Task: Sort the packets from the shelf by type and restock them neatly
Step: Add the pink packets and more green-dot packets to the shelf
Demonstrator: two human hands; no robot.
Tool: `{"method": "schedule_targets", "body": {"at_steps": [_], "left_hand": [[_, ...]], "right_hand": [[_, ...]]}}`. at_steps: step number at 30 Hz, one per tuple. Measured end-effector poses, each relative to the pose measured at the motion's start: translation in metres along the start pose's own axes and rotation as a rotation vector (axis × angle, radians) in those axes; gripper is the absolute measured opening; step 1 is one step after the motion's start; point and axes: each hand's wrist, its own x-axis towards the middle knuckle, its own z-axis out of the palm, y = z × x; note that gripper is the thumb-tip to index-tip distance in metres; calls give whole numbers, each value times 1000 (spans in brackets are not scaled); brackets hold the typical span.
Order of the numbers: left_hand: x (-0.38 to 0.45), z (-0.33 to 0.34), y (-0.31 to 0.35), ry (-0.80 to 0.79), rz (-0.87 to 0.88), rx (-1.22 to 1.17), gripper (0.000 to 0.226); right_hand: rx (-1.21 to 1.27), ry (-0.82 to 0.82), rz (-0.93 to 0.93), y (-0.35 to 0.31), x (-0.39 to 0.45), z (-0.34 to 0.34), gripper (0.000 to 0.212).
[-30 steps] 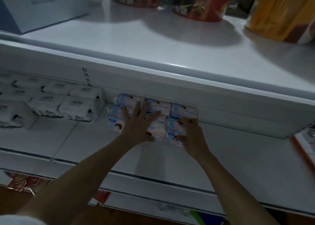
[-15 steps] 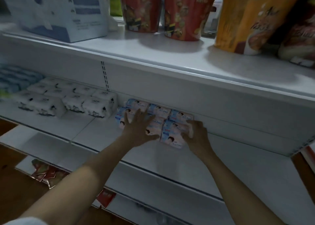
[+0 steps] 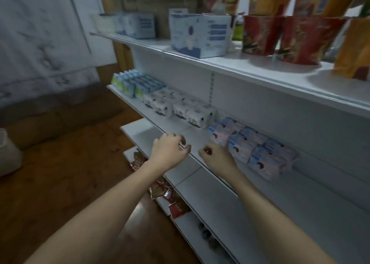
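Observation:
Pale blue and pink tissue packets [image 3: 252, 145] lie in neat rows on the middle white shelf [image 3: 312, 193], against its back wall. Left of them sit white packets with black marks [image 3: 180, 107], then blue and green packets [image 3: 138, 83] at the shelf's far left end. My left hand [image 3: 170, 149] hovers over the shelf's front edge with fingers loosely curled, holding nothing. My right hand [image 3: 218, 155] hangs just left of the pink-blue packets, fingers loosely curled, apart from them.
The upper shelf [image 3: 250, 67] carries a white and blue box [image 3: 198, 35], red cup-noodle tubs [image 3: 280, 39] and an orange bag [image 3: 354, 49]. Red foil sachets [image 3: 162, 189] lie on a lower shelf. Wooden floor [image 3: 60, 183] spreads to the left.
Both hands have lifted off the pink-blue packets and pulled back to the left, toward the shelf's front edge. The view has swung left and up, showing more of the shelf row.

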Motion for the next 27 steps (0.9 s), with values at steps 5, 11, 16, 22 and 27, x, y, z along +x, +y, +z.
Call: {"method": "schedule_targets", "body": {"at_steps": [5,11,16,22,27], "left_hand": [[-18,-48,-99,36,-229,-39,32],[-27,-102,-228,3,-359,-63,27],[-34,-136,-325,8,-386,-14,26],[-9,-158,-414,3,-372,87,31],[47,-147,-460,2,-325,95,32]], "right_hand": [[-212,-152,-175,-105,27,42,30],[-295,-234,-319,-235,61,118,25],[-299,-252,-342,-323,93,191,27],[-271,-271,-355,-381,134,253,21],[-277,-261,-323,-394,193,277,21]]}}
